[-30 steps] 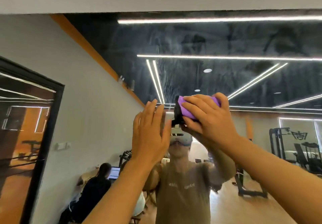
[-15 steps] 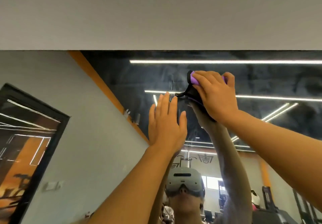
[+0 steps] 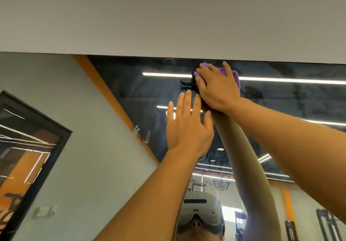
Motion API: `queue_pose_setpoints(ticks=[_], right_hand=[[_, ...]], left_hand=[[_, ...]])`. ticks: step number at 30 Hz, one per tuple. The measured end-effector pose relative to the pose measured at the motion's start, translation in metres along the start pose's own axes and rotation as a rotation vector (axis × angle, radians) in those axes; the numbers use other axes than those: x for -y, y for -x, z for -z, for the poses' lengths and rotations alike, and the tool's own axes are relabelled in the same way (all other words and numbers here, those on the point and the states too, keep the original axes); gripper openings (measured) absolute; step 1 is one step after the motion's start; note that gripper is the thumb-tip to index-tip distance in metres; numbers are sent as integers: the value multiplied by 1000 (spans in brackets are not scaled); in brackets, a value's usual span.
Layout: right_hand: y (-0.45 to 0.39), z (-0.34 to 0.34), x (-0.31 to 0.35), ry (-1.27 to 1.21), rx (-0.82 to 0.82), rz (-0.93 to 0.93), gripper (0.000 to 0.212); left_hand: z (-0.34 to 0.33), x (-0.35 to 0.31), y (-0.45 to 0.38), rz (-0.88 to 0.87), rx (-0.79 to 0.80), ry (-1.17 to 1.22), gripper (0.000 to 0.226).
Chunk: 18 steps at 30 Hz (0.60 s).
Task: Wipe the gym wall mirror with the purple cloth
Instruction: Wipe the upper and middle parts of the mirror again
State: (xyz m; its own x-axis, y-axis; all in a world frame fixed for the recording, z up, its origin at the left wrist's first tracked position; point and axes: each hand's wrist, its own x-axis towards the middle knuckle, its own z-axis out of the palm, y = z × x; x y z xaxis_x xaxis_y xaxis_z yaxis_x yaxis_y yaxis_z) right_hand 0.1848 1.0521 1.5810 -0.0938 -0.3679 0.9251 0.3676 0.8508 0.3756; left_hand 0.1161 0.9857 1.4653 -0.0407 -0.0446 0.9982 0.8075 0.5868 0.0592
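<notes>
Both hands have climbed: your right hand (image 3: pixel 217 89) now presses the purple cloth (image 3: pixel 235 75) flat-fingered at the mirror (image 3: pixel 131 90)'s top edge, twelve o'clock; your left hand (image 3: pixel 187 128), fingers straight, holds nothing.

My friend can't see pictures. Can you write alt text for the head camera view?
A right hand presses a purple cloth against the top edge of a wall mirror, just under the ceiling. The left hand rests flat on the glass below it.
</notes>
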Motion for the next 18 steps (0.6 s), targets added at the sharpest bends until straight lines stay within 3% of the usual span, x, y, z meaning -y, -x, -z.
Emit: queue_pose_setpoints(ticks=[8, 12, 18], right_hand=[[-46, -4, 16, 36, 200, 125, 49], [-25, 3, -27, -4, 114, 31, 48], [36, 48, -142, 38, -33, -215, 33]], left_hand=[[-1, 3, 0, -25, -66, 39, 82], [4, 4, 1, -4, -4, 3, 59], [8, 1, 4, 9, 29, 0, 58]])
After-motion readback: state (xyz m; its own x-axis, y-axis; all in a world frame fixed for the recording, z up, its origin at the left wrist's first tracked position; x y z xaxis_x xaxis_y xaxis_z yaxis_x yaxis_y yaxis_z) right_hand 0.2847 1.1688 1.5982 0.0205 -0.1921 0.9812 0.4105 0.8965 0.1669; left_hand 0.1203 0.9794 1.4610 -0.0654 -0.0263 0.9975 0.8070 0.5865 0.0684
